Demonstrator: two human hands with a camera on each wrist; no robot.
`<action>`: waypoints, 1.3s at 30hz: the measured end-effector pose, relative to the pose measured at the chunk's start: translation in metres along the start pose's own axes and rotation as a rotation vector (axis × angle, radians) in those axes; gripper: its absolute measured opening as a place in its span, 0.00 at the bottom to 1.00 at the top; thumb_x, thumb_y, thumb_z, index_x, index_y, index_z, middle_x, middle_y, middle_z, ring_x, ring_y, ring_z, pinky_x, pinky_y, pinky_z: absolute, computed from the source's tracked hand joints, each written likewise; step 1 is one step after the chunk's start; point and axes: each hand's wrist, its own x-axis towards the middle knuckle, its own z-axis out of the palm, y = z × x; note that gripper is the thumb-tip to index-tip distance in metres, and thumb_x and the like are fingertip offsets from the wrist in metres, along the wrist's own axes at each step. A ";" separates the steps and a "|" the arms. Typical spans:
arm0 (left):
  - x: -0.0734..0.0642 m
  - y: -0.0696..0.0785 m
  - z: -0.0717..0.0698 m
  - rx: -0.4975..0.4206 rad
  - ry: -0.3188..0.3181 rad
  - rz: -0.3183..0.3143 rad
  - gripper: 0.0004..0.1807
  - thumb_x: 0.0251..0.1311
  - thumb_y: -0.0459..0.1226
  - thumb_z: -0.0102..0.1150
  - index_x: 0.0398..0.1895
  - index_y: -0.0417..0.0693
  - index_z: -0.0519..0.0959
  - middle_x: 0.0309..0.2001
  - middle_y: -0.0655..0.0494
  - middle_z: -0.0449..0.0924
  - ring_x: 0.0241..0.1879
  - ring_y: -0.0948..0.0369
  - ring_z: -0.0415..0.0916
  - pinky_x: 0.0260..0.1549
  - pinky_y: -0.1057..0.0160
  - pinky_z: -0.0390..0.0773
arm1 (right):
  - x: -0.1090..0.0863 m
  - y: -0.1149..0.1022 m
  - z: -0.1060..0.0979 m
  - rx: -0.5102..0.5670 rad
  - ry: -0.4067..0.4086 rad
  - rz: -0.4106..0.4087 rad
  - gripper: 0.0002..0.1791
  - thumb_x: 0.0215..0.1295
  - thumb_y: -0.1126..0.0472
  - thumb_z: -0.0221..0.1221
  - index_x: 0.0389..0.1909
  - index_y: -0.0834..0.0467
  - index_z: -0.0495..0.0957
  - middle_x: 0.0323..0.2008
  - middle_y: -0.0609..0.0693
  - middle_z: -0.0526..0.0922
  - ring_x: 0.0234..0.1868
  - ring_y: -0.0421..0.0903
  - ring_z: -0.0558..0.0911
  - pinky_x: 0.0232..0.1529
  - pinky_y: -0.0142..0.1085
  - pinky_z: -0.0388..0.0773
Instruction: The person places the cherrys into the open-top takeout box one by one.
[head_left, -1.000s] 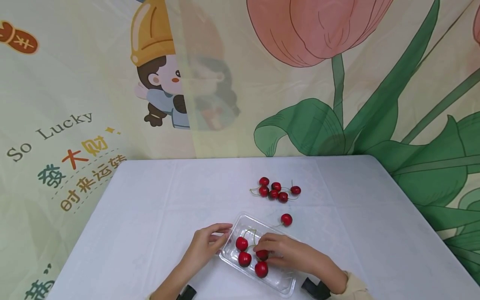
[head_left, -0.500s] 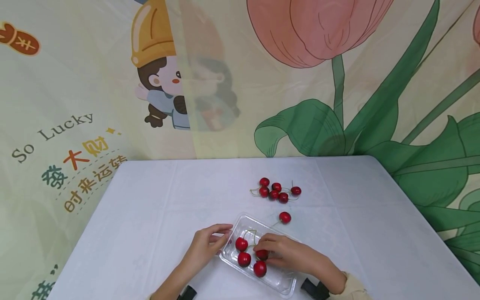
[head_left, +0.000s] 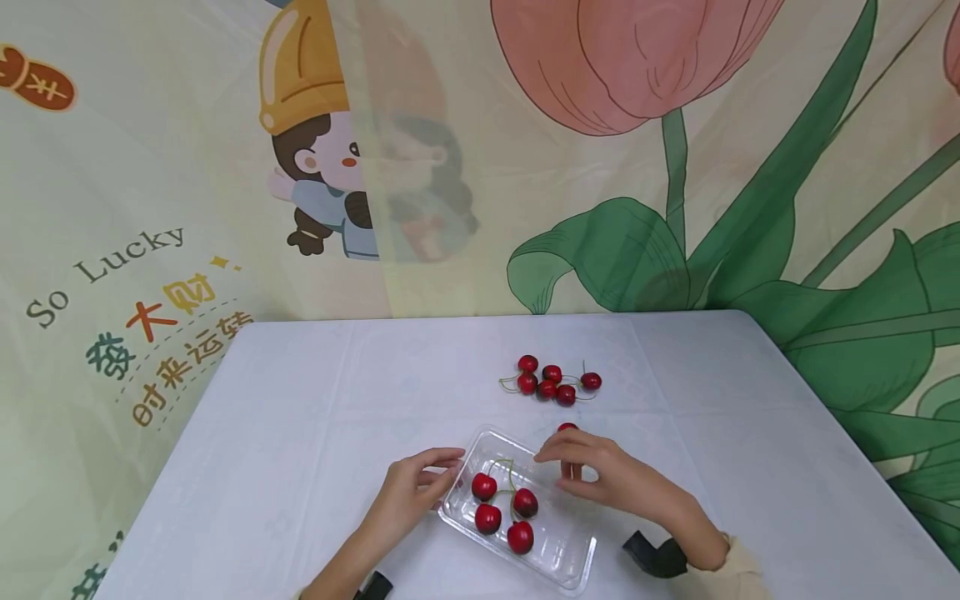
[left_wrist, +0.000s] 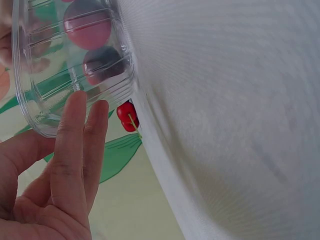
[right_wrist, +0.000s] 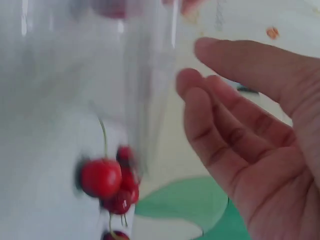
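Observation:
A clear plastic tray (head_left: 555, 567) lies slanted on the white table, with several red cherries inside, among them one dark cherry (head_left: 526, 502) with a stem. My left hand (head_left: 416, 487) holds the tray by its left end; in the left wrist view its fingers (left_wrist: 70, 150) lie along the clear wall. Over the tray's far right rim hovers my right hand (head_left: 611, 471), fingers loosely bent and nothing between them. Just beyond it a single cherry (head_left: 567, 427) is mostly hidden by the fingers. That hand looks bare in the right wrist view too (right_wrist: 240, 115).
Farther back on the tablecloth (head_left: 390, 375) a loose cluster of cherries (head_left: 547, 389) with stems lies together. Behind the table hangs a printed cloth (head_left: 450, 167) with a cartoon figure and a large tulip. A black strap (head_left: 656, 556) sits at my right wrist.
My right hand has let go of a cherry in the tray and moved up and right to the rim. The lone cherry shifted slightly left earlier. My left hand stays put.

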 end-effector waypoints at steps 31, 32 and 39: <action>0.000 0.001 -0.001 -0.004 -0.003 0.006 0.16 0.64 0.34 0.61 0.54 0.38 0.79 0.46 0.39 0.82 0.41 0.47 0.84 0.28 0.68 0.84 | 0.008 0.069 -0.002 -0.124 0.071 0.172 0.19 0.55 0.70 0.68 0.49 0.64 0.80 0.44 0.54 0.81 0.39 0.43 0.77 0.34 0.28 0.80; 0.000 0.001 -0.001 -0.004 -0.002 0.006 0.16 0.64 0.33 0.61 0.54 0.38 0.79 0.46 0.39 0.82 0.41 0.47 0.84 0.28 0.68 0.84 | 0.008 0.069 -0.002 -0.129 0.074 0.169 0.19 0.54 0.70 0.68 0.49 0.64 0.80 0.43 0.53 0.81 0.39 0.43 0.77 0.34 0.28 0.80; 0.000 0.000 -0.001 -0.005 -0.004 0.002 0.16 0.64 0.33 0.61 0.54 0.38 0.79 0.46 0.39 0.82 0.41 0.47 0.84 0.28 0.67 0.84 | 0.007 0.067 0.000 -0.145 0.097 0.159 0.20 0.53 0.71 0.69 0.49 0.65 0.80 0.42 0.54 0.81 0.36 0.44 0.78 0.34 0.29 0.81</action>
